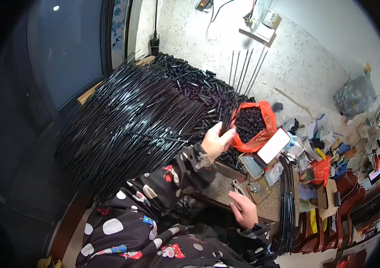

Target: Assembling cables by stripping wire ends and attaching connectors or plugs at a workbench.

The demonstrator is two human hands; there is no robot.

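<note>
A great heap of long black rods (127, 120) fills the left and middle of the view, fanned out across the floor and touching a mound of short black tubes (194, 82) piled behind it against the speckled white floor (297, 58). To the right of the mound sits an orange plastic bag (265, 129), open at the top and full of small black pieces (249, 123). Beside the bag lies a flat white rectangular case (274, 145), and past it a clutter of packets, tape and tools spreads toward the right edge. A second, thinner bundle of black rods (286, 201) lies at the right of a small stone-topped work block (225, 190). The person wears a dark sleeve with white dots (154, 196). The left hand (216, 142) is clamped round a handful of thin rods (243, 76) that stand upright and splay at their tips, just beside the orange bag. The right hand (243, 209) rests at the work block with fingers curled near a small metal tool (238, 186); whether it grips anything cannot be told.
</note>
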